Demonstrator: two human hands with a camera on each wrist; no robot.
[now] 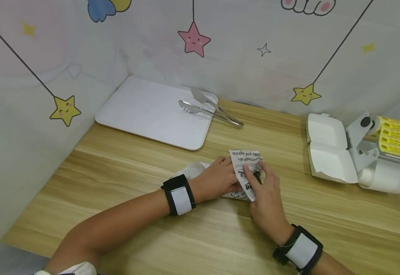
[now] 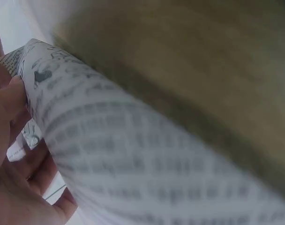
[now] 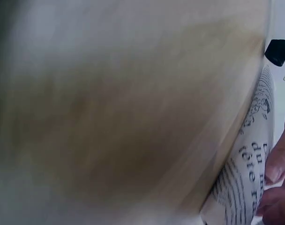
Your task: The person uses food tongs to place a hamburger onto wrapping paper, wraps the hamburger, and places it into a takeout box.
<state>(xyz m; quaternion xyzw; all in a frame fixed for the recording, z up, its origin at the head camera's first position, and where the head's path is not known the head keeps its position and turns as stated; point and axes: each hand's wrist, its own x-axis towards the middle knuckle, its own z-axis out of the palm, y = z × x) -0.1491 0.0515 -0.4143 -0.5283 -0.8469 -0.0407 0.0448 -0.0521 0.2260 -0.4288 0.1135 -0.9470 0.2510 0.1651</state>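
A sheet of newsprint-patterned paper [image 1: 247, 156] lies partly folded on the table under both hands, one flap standing up. My right hand [image 1: 268, 196] pinches that flap, thumb on its printed face and fingers at its far edge. My left hand [image 1: 217, 177] grips the paper just left of the flap, its fingertips partly hidden behind it. In the left wrist view the paper [image 2: 109, 140] bulges in a rounded roll beside the fingers. The right wrist view shows the paper's curved side [image 3: 248, 164] with fingers [image 3: 277, 165] against it. Anything inside the paper is hidden.
Behind the hands is a white board [image 1: 144, 110], with metal tongs [image 1: 217, 110] lying across its right edge. At the right, an open white takeaway box [image 1: 332, 160] stands beside a dispenser [image 1: 359, 141] holding a roll of yellow labels [image 1: 395, 137]. A printed cloth hangs behind the table.
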